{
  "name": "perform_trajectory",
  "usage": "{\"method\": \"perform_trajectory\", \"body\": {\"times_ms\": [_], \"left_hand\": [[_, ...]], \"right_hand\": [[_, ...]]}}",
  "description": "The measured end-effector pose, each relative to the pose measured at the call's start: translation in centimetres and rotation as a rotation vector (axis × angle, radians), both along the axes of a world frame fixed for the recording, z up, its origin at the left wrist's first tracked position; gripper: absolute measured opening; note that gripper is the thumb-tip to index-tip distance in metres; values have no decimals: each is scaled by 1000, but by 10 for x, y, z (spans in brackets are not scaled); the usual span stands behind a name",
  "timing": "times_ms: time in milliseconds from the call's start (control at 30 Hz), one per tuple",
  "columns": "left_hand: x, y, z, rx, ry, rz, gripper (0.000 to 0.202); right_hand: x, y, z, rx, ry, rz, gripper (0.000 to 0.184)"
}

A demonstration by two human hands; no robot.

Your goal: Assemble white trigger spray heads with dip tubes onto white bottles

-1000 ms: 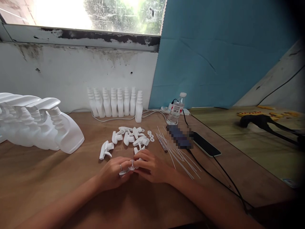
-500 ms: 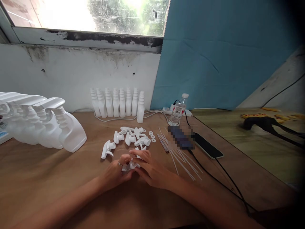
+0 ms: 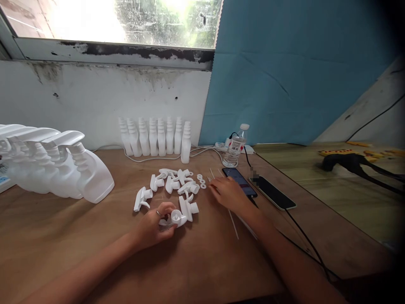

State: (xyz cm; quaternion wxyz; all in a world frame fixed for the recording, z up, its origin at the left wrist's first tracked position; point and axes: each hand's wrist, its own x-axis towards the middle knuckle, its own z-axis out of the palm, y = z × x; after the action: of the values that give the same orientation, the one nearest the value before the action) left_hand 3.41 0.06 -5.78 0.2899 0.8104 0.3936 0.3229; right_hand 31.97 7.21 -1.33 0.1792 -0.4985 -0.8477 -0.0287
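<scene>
My left hand (image 3: pixel 155 223) grips a white trigger sprayer head (image 3: pixel 174 218) just above the wooden table (image 3: pixel 63 236), a ring showing on one finger. My right hand (image 3: pixel 228 193) lies out to the right over the thin white dip tubes (image 3: pixel 233 219), fingers bent down onto them beside a small group of white washers (image 3: pixel 200 180). Whether it holds a tube I cannot make out. Several loose sprayer heads (image 3: pixel 172 183) lie scattered just beyond my hands, one of them (image 3: pixel 188 207) close to my left hand.
A row of white bottles (image 3: pixel 156 137) stands at the wall. Larger bottles with sprayers fitted (image 3: pixel 57 166) lie on the left. A water bottle (image 3: pixel 234 145), two phones (image 3: pixel 253 185) and black cables (image 3: pixel 303 240) occupy the right side.
My right hand has left the sprayer head and moved right onto the dip tubes. The left hand stays closed on the sprayer head, now alone.
</scene>
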Motion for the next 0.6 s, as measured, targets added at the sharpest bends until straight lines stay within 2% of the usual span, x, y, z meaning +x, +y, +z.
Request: {"method": "perform_trajectory", "body": {"times_ms": [33, 100, 233, 333, 467, 533, 600], "left_hand": [[0, 0, 0, -1, 4, -1, 40], [-1, 1, 1, 7, 24, 1, 39], [-1, 2, 3, 16, 70, 8, 38], [-1, 1, 5, 36, 82, 12, 36], [0, -1, 7, 64, 95, 17, 36], [1, -2, 7, 76, 101, 25, 37], [1, -2, 6, 77, 101, 26, 38]], "right_hand": [[12, 5, 0, -76, -104, -76, 16], [31, 12, -2, -237, -182, -195, 11], [42, 16, -6, -414, -90, -273, 5], [37, 18, -10, -438, -15, -296, 11], [36, 21, -10, -434, 108, -394, 30], [37, 22, -5, -416, 266, -395, 24], [36, 20, 2, -368, 522, -341, 14]]}}
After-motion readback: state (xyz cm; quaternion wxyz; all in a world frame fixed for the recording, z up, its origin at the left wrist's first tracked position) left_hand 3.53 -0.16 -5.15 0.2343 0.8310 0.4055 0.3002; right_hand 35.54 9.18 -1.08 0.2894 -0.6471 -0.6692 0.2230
